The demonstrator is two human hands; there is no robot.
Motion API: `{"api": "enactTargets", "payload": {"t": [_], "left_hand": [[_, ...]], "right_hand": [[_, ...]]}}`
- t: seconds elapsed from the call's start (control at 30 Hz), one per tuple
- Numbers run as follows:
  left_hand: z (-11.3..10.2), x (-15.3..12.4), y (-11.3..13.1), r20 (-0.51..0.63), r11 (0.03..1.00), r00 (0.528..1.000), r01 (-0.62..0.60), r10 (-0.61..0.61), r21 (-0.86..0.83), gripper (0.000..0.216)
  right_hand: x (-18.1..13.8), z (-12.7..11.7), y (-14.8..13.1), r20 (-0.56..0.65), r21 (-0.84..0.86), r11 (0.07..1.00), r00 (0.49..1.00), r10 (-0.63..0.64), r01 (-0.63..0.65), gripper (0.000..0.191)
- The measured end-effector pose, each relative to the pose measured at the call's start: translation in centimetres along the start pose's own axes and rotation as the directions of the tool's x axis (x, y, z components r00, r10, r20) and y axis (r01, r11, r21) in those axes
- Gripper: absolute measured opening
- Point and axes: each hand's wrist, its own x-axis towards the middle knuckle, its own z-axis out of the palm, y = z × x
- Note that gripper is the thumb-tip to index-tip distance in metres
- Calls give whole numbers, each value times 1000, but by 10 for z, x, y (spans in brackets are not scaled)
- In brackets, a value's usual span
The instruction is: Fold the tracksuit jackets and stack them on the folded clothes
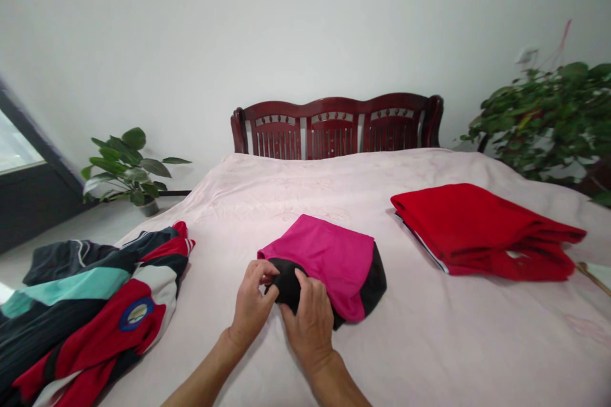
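Magenta-and-black soft cloth bundle point(327, 254) lies mid-bed, near the wearer, magenta panel uppermost, black fabric showing at the near-left corner and along the right edge. Both hands work that near-left black part. Handling, as I judge it: pinch lightly, keep the layers together, move both hands evenly so the slack cloth neither bunches nor skews the magenta panel; thin fabric probably slips if only one side is held. Left hand point(254, 297): grip clamped on the black fabric, thumb and forefinger close together at its left side, wrist raised, forearm slanting in from below. Right hand point(309, 321): grip clamped around the same black part, thumb low, forefinger above, other fingers curled, back of hand up; how firmly, cannot tell. Beneath, pale pink bedspread point(420, 337). Right, well apart: folded bright red cloth stack point(477, 219). Left: loose heap of navy, red and teal clothes point(95, 305). Beyond, dark red wooden headboard point(334, 130).
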Motion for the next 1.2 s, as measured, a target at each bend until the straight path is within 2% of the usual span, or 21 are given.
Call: {"api": "enactTargets", "payload": {"t": [0.23, 0.43, 0.7, 0.77, 0.87, 0.93, 1.03, 1.1, 1.2], "left_hand": [[20, 6, 1, 22, 999, 1000, 2, -3, 38, 11], [27, 7, 1, -13, 997, 998, -53, 54, 47, 16], [14, -3, -9, -8, 980, 991, -130, 133, 153, 29], [9, -4, -14, -30, 990, 996, -74, 79, 120, 34], [5, -1, -19, -54, 994, 993, 104, -106, -32, 27], [5, 3, -19, -46, 940, 959, 263, -279, -216, 16], [8, 13, -14, 46, 727, 870, 439, -491, -528, 19], [9, 19, -10, 118, 577, 831, 473, -544, -666, 26], [9, 27, -10, 219, 470, 821, 496, -527, -730, 32]], "right_hand": [[18, 9, 6, -154, 39, 998, 986, 58, -52, 42], [26, 7, 3, -188, 64, 996, 980, 69, -58, 41], [32, -7, 17, -170, 170, 984, 982, 78, -49, 41], [31, -12, 22, -139, 194, 980, 987, 77, -49, 47], [30, -18, 27, -30, 289, 950, 990, 135, -120, 53], [32, -22, 29, 65, 368, 900, 972, 226, -234, 50], [40, -28, 33, 231, 457, 767, 892, 388, -451, 36], [47, -31, 36, 349, 530, 639, 830, 435, -558, 28], [54, -35, 41, 528, 631, 368, 726, 441, -683, 25]]}}
